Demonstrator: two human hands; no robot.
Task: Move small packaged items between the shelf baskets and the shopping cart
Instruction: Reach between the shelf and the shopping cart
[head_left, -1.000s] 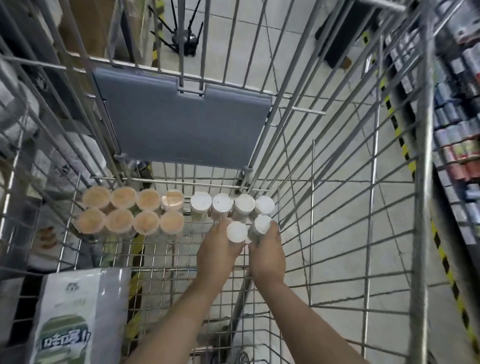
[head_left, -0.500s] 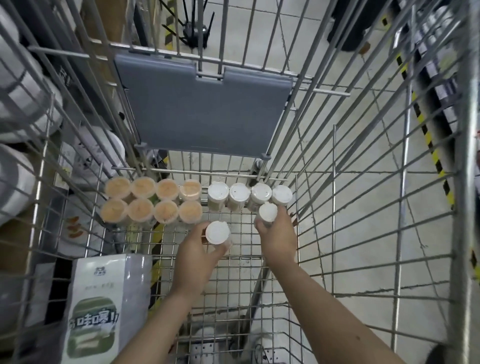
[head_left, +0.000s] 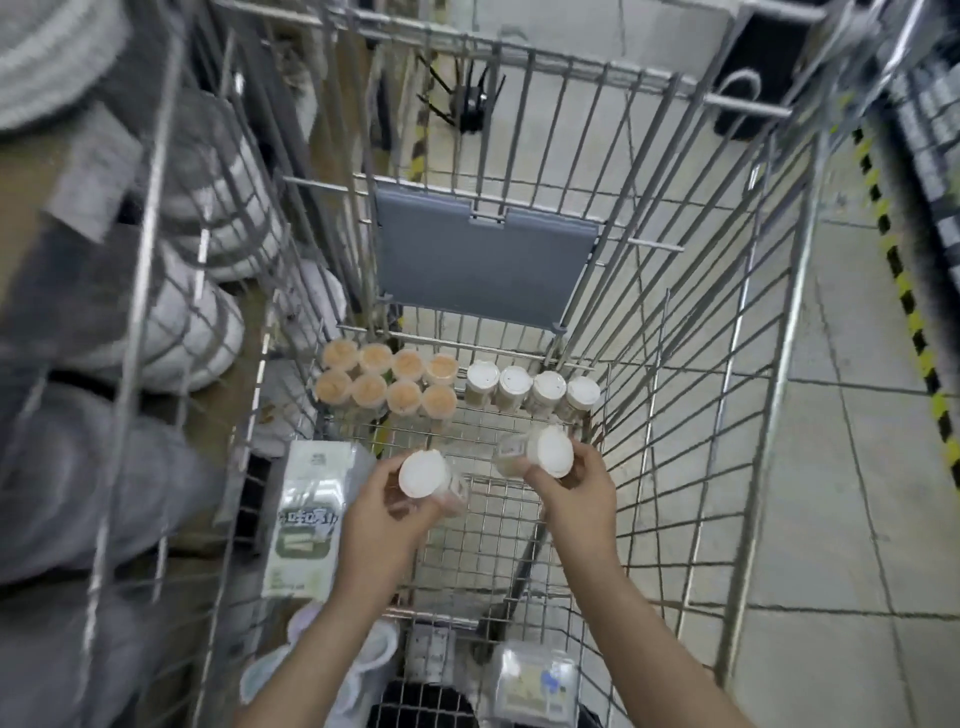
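Both white-lidded jars lifted off cart floor, left hand (head_left: 387, 512) gripping one (head_left: 423, 475), right hand (head_left: 576, 488) other (head_left: 540, 452)

Two white-lidded jars: one (head_left: 423, 475) gripped in left hand (head_left: 387, 525), other (head_left: 540, 452) in right hand (head_left: 574, 491), both tilted, above shopping cart (head_left: 488, 525) floor. Four matching jars (head_left: 532, 391) stand in row beyond hands.

White pouch (head_left: 306, 514) bears Chinese characters, too blurred.

Both bare forearms reach forward, side by side. Left hand (head_left: 384, 512) and right hand (head_left: 574, 488) each have fingers curled in a grip (thumbs up top), hands apart.
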